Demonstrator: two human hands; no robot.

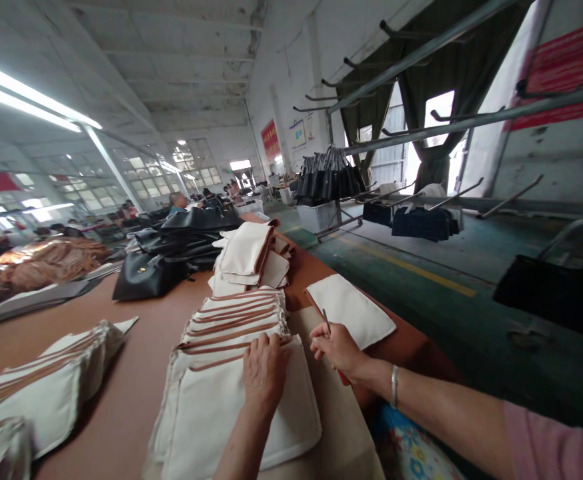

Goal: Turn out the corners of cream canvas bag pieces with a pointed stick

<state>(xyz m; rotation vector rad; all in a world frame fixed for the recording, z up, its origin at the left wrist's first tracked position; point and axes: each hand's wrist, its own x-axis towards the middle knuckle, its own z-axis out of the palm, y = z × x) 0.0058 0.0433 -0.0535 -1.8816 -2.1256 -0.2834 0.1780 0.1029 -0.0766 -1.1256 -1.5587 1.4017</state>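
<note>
A row of overlapping cream fabric pouches with brown trim (241,327) lies on the table before me. My left hand (265,370) is on the nearest cream pouch (216,407), its fingers together and bent over the trimmed top edge; the thumb is mostly hidden. Just right of the row, my right hand (339,348) is closed around a slim tool (326,321). Its thin metal tip points up past the fingers and a red end shows below the palm; its exact kind is unclear. Beyond that hand a single cream piece (354,310) lies flat at the table's right edge.
More cream pouches (46,387) lean in a row at the left. Farther back are a cream pile (249,250) and black bags (156,267) on the brown table (156,347). A metal rack (421,123) with hanging bags stands right, across the green floor.
</note>
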